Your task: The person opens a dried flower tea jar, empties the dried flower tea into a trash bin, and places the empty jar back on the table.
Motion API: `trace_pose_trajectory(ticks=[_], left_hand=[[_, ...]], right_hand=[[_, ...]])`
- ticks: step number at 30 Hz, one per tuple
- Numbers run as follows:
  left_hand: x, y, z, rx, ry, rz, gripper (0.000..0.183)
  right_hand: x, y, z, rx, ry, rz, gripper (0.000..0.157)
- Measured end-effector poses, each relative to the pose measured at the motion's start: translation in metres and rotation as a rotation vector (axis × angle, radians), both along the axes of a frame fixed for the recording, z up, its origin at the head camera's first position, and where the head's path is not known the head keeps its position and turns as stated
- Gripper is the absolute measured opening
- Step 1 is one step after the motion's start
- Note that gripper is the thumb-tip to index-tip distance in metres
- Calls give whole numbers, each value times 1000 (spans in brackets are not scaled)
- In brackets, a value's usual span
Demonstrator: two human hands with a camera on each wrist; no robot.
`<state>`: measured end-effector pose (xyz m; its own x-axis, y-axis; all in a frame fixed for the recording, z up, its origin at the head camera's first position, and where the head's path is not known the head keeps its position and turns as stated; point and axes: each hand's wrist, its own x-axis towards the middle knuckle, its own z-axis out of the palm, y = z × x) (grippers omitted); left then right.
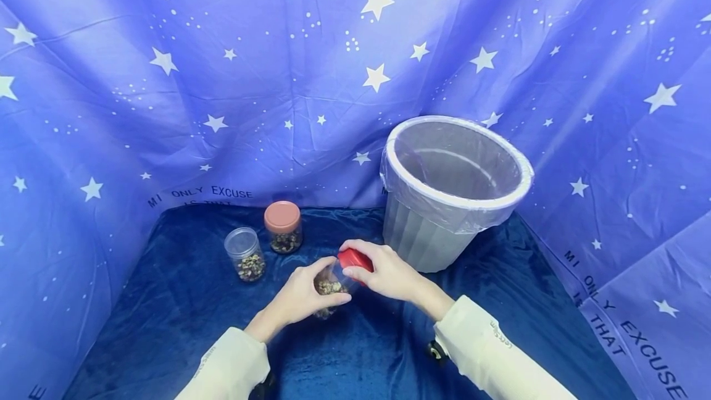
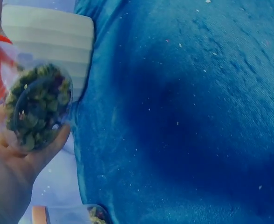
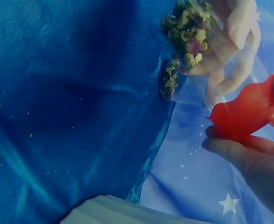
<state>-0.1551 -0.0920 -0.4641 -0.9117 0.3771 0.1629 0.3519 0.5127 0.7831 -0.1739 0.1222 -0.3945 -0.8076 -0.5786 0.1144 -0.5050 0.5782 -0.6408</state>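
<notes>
So the person's got a clear jar (image 1: pixel 331 281) of dried bits (image 1: pixel 332 289) in their left hand (image 1: pixel 297 295), grip curled right around its side, up over the blue-covered worktop (image 1: pixel 344 357). Right hand (image 1: pixel 391 273) is pinching a red piece (image 1: pixel 356 262) between thumb and fingers, right by the jar's mouth; can't tell if the two actually touch. Over to the left there's a clear-topped jar (image 1: pixel 245 255), and just beside it a pink-lidded jar (image 1: pixel 283 221), both part-filled too. Big grey bin (image 1: pixel 422 236) with a plastic liner (image 1: pixel 444 218) stands behind the right hand.
</notes>
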Motion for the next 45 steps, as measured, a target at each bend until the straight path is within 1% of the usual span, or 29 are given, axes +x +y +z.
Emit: trace_pose_trajectory(ticks=[3,5,7,8,10,13,16,17,19,21,23,25,27,29,32,34,36,39,42,45], left_hand=[[-1,1,1,79,-69,-92,57],[0,2,2,141,-116,-143,52],[0,4,2,196,-149,-173,47],[0,4,2,209,-149,-174,47],[1,7,1,196,-106,-136,49],[2,12,0,129,-21,-62,55],[3,18,0,32,66,12,65],[3,19,1,7,87,27,66],[3,22,2,-34,126,53,70],[4,23,3,-47,147,69,71],[4,24,4,-52,159,82,71],[5,24,5,-53,177,104,71],[7,25,6,-68,196,125,70],[10,26,6,-101,226,147,71],[15,28,7,-193,287,164,72],[17,30,7,-260,342,173,74],[19,31,7,-310,390,184,76],[20,31,7,-339,445,212,77],[20,30,6,-343,466,238,76],[21,29,6,-333,479,254,76]], right_hand=[[0,2,3,-37,-7,28,30],[0,2,5,-61,5,49,26],[0,2,7,-77,10,63,23],[0,2,9,-78,11,68,22],[0,2,12,-60,26,71,23],[0,2,14,-5,-12,14,27],[-1,2,11,48,-63,-90,29],[-2,1,10,61,-84,-133,30],[-2,0,8,83,-97,-200,31],[-3,0,7,104,-117,-258,34],[-4,-1,7,124,-140,-316,40],[-5,0,9,148,-170,-373,50],[-6,0,11,162,-231,-432,63],[-7,1,12,171,-290,-475,74],[-8,2,13,160,-377,-501,83],[-8,1,13,157,-403,-500,83],[-8,0,13,160,-414,-493,79],[-7,-1,13,170,-406,-474,72],[-7,-2,13,166,-389,-455,65],[-5,-3,12,153,-387,-448,64]])
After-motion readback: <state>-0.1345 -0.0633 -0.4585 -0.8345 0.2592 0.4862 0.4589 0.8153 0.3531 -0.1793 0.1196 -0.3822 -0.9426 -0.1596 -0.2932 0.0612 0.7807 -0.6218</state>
